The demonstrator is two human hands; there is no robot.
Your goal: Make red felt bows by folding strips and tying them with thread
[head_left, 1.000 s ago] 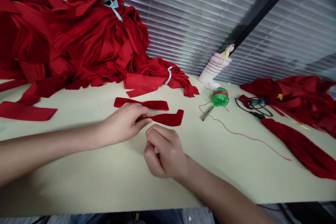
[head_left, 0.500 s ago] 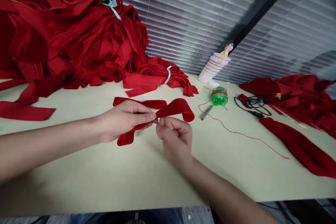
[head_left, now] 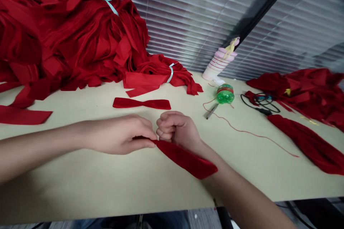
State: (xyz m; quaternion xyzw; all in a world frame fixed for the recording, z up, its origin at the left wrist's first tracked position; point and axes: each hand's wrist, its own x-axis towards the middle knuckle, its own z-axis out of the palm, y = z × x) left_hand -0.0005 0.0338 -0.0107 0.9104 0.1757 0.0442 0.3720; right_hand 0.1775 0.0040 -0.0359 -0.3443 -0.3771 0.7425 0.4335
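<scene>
A dark red velvety ribbon strip (head_left: 185, 160), narrowed where it is gripped, is held on the near side of a flat, dark red, bow-shaped velvet piece (head_left: 156, 104), which is laid on the pale cream table (head_left: 107, 186). The strip is pinched firmly between the thumb and fingers of the left hand (head_left: 120, 134); its free end is extended toward the near right, across the view of the right wrist, and whether the wrist is touched by it cannot be told. The right hand (head_left: 178, 130), placed close beside the left fingertips and to the near right of the bow-shaped piece, is curled almost into a fist; whether anything thin is grasped in it cannot be seen. Behind the bow-shaped piece, a bundle of folded red fabric strips (head_left: 145, 79) is bound with a pale blue ribbon tie (head_left: 171, 73); to the far left of the piece, a large heap of red fabric strips (head_left: 80, 43) is piled. To its right, a rounded green clear-plastic holder (head_left: 225, 96) is wound with thin red cord (head_left: 258, 136), and a slim grey pen (head_left: 212, 111) is laid. Well to its right, a looped black cable (head_left: 262, 110) and a long dark red velvet piece (head_left: 306, 145) are seen.
</scene>
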